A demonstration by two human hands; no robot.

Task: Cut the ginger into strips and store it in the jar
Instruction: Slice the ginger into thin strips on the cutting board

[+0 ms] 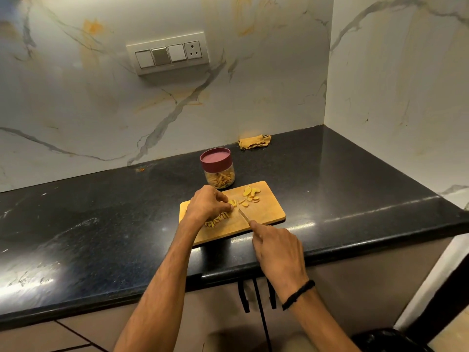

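nearest, pale cabinet fronts (96, 334) run under a glossy black speckled countertop (101, 224) whose rounded front edge catches the light. a dark bin (388, 340) at the near right is cut off by the frame edge. the right hand (276, 250), a black band (298, 294) on its wrist, is clenched round a knife (244, 215); the handle is hidden in the fist and only a short blade shows, its tip on the wooden cutting board (264, 212). the left hand (206, 203) curls over ginger at the board's left, fingertips pinching a piece. cut ginger strips (218, 221) lie partly hidden beneath it, and ginger slices (251, 194) sit at the far right corner. just beyond the board stands the jar (220, 177), strips inside, its maroon lid (215, 158) on. farther right a yellow cloth (254, 141) lies against the veined marble wall (76, 97), which meets another at the right corner and carries a switch plate (168, 53).
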